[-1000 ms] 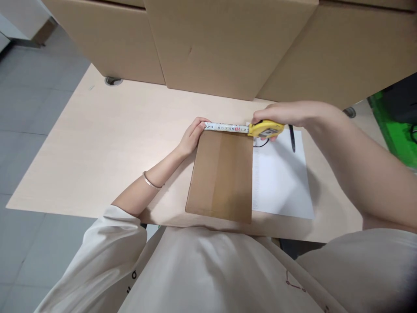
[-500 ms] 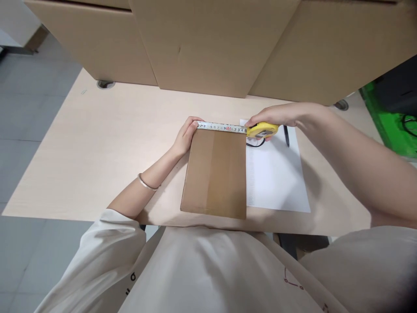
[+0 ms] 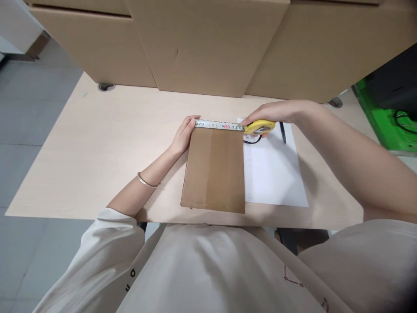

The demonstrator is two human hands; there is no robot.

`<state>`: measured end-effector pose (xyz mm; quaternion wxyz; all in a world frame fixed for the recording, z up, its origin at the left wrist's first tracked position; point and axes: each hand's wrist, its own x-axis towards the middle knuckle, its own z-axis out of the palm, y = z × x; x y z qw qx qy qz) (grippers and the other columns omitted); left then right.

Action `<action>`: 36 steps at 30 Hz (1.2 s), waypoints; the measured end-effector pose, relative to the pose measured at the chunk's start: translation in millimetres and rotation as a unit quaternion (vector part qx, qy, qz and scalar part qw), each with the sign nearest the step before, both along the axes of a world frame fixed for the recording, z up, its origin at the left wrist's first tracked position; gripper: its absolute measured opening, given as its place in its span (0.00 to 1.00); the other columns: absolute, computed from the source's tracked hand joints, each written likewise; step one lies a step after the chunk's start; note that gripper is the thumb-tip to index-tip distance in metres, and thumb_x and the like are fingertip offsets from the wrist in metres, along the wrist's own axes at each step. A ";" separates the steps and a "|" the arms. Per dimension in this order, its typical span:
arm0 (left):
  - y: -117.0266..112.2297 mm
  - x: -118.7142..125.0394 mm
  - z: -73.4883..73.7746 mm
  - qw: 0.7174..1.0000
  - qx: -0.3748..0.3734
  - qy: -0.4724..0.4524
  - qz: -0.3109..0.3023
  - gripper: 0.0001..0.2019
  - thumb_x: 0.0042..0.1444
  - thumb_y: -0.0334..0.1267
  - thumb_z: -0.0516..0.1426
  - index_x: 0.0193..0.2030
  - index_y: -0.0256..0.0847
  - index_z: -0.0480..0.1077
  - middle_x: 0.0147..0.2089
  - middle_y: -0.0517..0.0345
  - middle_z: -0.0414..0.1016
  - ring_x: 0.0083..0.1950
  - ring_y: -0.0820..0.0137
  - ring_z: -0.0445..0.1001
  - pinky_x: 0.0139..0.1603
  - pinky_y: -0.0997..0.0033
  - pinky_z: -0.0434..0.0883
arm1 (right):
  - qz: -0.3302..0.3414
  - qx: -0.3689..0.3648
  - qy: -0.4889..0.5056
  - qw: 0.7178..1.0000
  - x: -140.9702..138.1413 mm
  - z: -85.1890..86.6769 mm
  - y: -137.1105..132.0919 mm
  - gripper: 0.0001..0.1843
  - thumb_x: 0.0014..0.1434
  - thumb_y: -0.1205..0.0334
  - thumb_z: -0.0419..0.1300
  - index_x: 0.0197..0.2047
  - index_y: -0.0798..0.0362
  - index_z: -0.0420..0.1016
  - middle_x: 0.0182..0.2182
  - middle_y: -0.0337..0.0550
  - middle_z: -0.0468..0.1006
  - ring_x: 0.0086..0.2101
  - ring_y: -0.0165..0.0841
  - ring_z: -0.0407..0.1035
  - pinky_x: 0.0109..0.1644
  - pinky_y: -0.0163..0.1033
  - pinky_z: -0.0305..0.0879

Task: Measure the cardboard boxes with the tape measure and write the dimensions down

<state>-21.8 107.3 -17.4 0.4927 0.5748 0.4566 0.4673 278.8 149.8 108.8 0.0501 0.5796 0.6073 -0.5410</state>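
Note:
A small brown cardboard box (image 3: 216, 169) lies near the desk's front edge. Along its far edge runs the pulled-out metal blade (image 3: 218, 124) of a tape measure. My left hand (image 3: 184, 134) is closed round the box's far left corner, its thumb and fingers pinching the blade's end there. At the far right corner, my right hand (image 3: 260, 114) grips the yellow tape measure case (image 3: 260, 127), with fingertips at the blade where it comes out. A black cord loop (image 3: 253, 141) hangs below the case.
A white paper sheet (image 3: 273, 174) lies right of the box, partly under my right hand, with a black pen (image 3: 282, 132) on it. Big cardboard boxes (image 3: 208, 52) stand along the back of the desk (image 3: 97, 165). A green surface (image 3: 387, 126) with dark equipment is far right.
The whole view has shifted slightly. Both hands keep their hold, and the blade stays stretched along the box's far edge.

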 end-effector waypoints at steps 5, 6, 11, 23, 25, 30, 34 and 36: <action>-32.6 -47.5 20.2 0.998 0.012 0.052 -0.018 0.41 0.62 0.77 0.53 0.70 0.50 0.67 0.78 0.44 0.63 0.83 0.50 0.55 0.84 0.46 0.54 | -0.080 0.008 0.083 0.993 13.1 -0.7 -8.1 0.16 0.52 0.46 0.75 0.39 0.47 0.86 0.36 0.45 0.85 0.33 0.41 0.80 0.30 0.42 0.77; -47.7 -61.4 25.3 0.996 0.026 0.079 -0.035 0.41 0.62 0.76 0.53 0.71 0.51 0.66 0.78 0.44 0.63 0.83 0.49 0.57 0.84 0.44 0.55 | -0.101 0.006 0.102 0.990 14.1 -2.5 -9.3 0.16 0.53 0.47 0.74 0.40 0.47 0.86 0.37 0.45 0.85 0.33 0.41 0.80 0.28 0.41 0.76; -135.9 -104.2 33.1 0.958 0.126 0.198 -0.168 0.61 0.38 0.63 0.77 0.79 0.67 0.56 0.73 0.46 0.64 0.76 0.43 0.65 0.77 0.34 0.69 | -0.143 -0.043 0.177 0.973 9.4 -16.0 -15.8 0.16 0.57 0.50 0.69 0.42 0.53 0.82 0.33 0.50 0.85 0.30 0.41 0.78 0.29 0.41 0.75; -161.1 -100.4 8.8 0.981 -0.012 0.162 0.109 0.21 0.63 0.60 0.65 0.56 0.56 0.83 0.61 0.58 0.85 0.67 0.49 0.80 0.75 0.42 0.73 | -0.253 0.017 0.254 0.933 5.2 -12.8 -68.8 0.14 0.57 0.51 0.64 0.34 0.53 0.80 0.32 0.51 0.81 0.35 0.41 0.78 0.32 0.39 0.77; -150.8 -89.5 11.1 0.978 -0.019 0.095 0.186 0.26 0.68 0.64 0.58 0.65 0.54 0.78 0.71 0.58 0.77 0.78 0.53 0.69 0.81 0.48 0.66 | -0.300 0.032 0.258 0.918 0.5 -6.0 -93.5 0.13 0.59 0.51 0.63 0.35 0.53 0.80 0.34 0.52 0.82 0.37 0.41 0.79 0.33 0.39 0.77; -108.8 -64.7 25.4 0.979 -0.067 -0.105 0.163 0.31 0.65 0.70 0.52 0.67 0.58 0.68 0.72 0.57 0.73 0.72 0.55 0.73 0.66 0.56 0.78 | -0.342 -0.003 0.235 0.910 -11.7 7.3 -163.2 0.13 0.57 0.47 0.67 0.34 0.48 0.81 0.40 0.52 0.85 0.43 0.45 0.80 0.39 0.42 0.80; -71.3 -62.0 33.0 0.984 -0.117 -0.094 0.097 0.28 0.51 0.52 0.64 0.58 0.51 0.71 0.60 0.55 0.79 0.61 0.53 0.78 0.54 0.58 0.80 | -0.353 -0.056 0.223 0.907 -12.5 1.6 -205.1 0.17 0.53 0.42 0.71 0.33 0.48 0.84 0.38 0.50 0.85 0.42 0.44 0.78 0.42 0.43 0.80; -58.5 -60.8 32.7 0.983 -0.149 -0.088 0.057 0.29 0.48 0.48 0.63 0.58 0.49 0.71 0.59 0.54 0.79 0.58 0.52 0.79 0.52 0.56 0.79 | -0.356 -0.082 0.221 0.904 -11.0 -4.2 -219.1 0.19 0.54 0.40 0.70 0.32 0.48 0.86 0.37 0.50 0.84 0.42 0.44 0.78 0.42 0.44 0.80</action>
